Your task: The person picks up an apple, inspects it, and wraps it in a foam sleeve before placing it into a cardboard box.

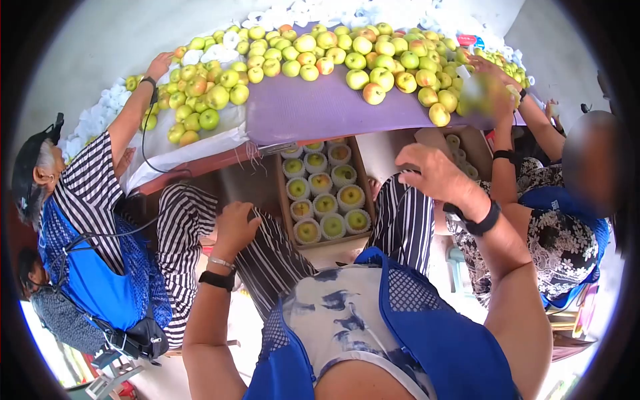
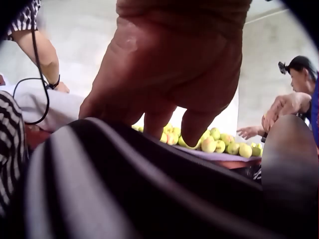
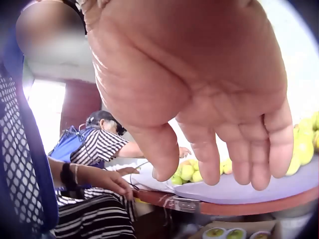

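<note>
My left hand (image 1: pixel 235 230) hangs with loosely bent fingers beside the knee of the striped trousers (image 1: pixel 270 250), holding nothing. In the left wrist view, its fingers (image 2: pixel 159 119) point down just past the striped cloth. My right hand (image 1: pixel 437 175) is held over the other knee, nothing in it; the right wrist view shows its bare palm (image 3: pixel 199 84) and spread-out thumb and fingers. Between the knees stands a cardboard box (image 1: pixel 282 200) with rows of green-yellow apples (image 1: pixel 325 203), each in a white foam net. Loose apples (image 1: pixel 393 63) are heaped on the table ahead.
A purple mat (image 1: pixel 293 110) covers the table's middle, and white cloth (image 1: pixel 223 137) its left part. White foam nets (image 1: pixel 107 110) lie piled along the edges. One person (image 1: pixel 100 200) reaches over the apples at left; others sit at right, beside another box (image 1: pixel 477 147).
</note>
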